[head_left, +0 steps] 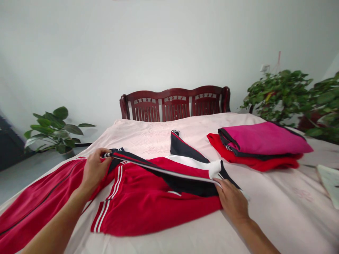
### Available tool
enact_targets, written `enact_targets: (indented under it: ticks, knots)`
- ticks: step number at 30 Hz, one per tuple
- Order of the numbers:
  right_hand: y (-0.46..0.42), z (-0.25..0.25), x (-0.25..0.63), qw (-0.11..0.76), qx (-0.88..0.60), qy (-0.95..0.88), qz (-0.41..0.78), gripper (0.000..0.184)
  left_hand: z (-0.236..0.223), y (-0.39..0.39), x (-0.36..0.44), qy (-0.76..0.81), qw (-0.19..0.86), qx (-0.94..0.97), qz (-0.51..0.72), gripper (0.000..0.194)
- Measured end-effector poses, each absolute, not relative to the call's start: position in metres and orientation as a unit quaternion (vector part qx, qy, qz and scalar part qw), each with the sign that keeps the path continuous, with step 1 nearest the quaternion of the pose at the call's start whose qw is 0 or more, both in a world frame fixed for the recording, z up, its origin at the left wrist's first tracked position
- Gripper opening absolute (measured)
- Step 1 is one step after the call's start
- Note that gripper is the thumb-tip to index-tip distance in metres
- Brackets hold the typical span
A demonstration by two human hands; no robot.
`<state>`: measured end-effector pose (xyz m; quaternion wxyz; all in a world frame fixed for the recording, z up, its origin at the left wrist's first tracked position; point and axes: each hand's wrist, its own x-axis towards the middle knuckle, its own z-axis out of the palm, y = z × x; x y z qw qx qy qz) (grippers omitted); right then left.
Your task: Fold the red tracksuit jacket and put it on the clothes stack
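A red track jacket (156, 201) with navy and white panels and white sleeve stripes lies spread on a pale pink bedsheet (148, 137). My left hand (94, 171) pinches one end of its white-trimmed navy edge, lifting it slightly. My right hand (231, 199) grips the same long edge further along, near a white patch of the jacket. A long red sleeve or trouser leg (39, 197) with a dark line stretches to the lower left, partly hidden under my left forearm.
A folded magenta garment (262, 139) rests on a folded red one (251, 158) at the right of the bed. A dark red wooden headboard (174, 104) stands behind. Leafy potted plants (54, 130) (280, 95) flank the bed, and a pale sheet-like object (329, 181) lies at the right edge.
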<state>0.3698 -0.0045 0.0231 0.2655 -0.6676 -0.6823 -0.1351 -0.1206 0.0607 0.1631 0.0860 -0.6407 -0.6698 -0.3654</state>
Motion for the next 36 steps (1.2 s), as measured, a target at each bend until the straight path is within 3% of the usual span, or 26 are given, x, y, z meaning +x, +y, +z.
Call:
enact_targets:
  ticks: [3,7,11,14,16,19,21,23,28,32,36]
  knots:
    - [-0.009,0.024,0.378,0.311,-0.617,-0.710,-0.140,0.035,0.166,0.030,-0.142,-0.661,0.133,-0.611,-0.415,0.021]
    - [-0.024,0.020,0.391,0.307,-0.551,-0.764,-0.134,0.047,0.109,-0.019,-0.173,-0.648,0.129,-0.652,-0.373,0.015]
    - [-0.039,0.021,0.394,0.276,-0.544,-0.787,-0.092,0.048,0.044,-0.054,-0.198,-0.632,-0.036,-0.720,-0.284,0.016]
    - [-0.042,0.031,0.394,0.251,-0.550,-0.796,-0.032,0.044,0.029,-0.062,-0.204,-0.629,-0.123,-0.721,-0.261,0.006]
    - [-0.039,0.038,0.397,0.237,-0.547,-0.802,0.040,0.047,0.032,-0.060,-0.204,-0.623,-0.184,-0.701,-0.296,0.002]
    - [-0.030,0.047,0.404,0.250,-0.537,-0.786,0.178,0.054,0.039,-0.053,-0.200,-0.616,-0.310,-0.623,-0.370,0.012]
    - [-0.022,0.050,0.403,0.271,-0.569,-0.740,0.236,0.045,0.041,-0.050,-0.194,-0.632,-0.355,-0.538,-0.431,0.021]
    - [-0.015,0.053,0.395,0.274,-0.624,-0.697,0.221,0.037,0.043,-0.050,-0.188,-0.654,-0.379,-0.457,-0.469,0.032]
    - [-0.011,0.050,0.363,0.208,-0.656,-0.724,0.042,0.035,0.048,-0.049,-0.175,-0.668,-0.463,-0.369,-0.451,0.061]
    - [-0.015,0.043,0.355,0.164,-0.648,-0.742,-0.057,0.034,0.038,-0.042,-0.174,-0.715,-0.382,-0.414,-0.414,0.073]
    - [-0.015,0.033,0.357,0.165,-0.642,-0.746,-0.056,0.030,0.020,-0.027,-0.179,-0.722,-0.333,-0.475,-0.376,0.089]
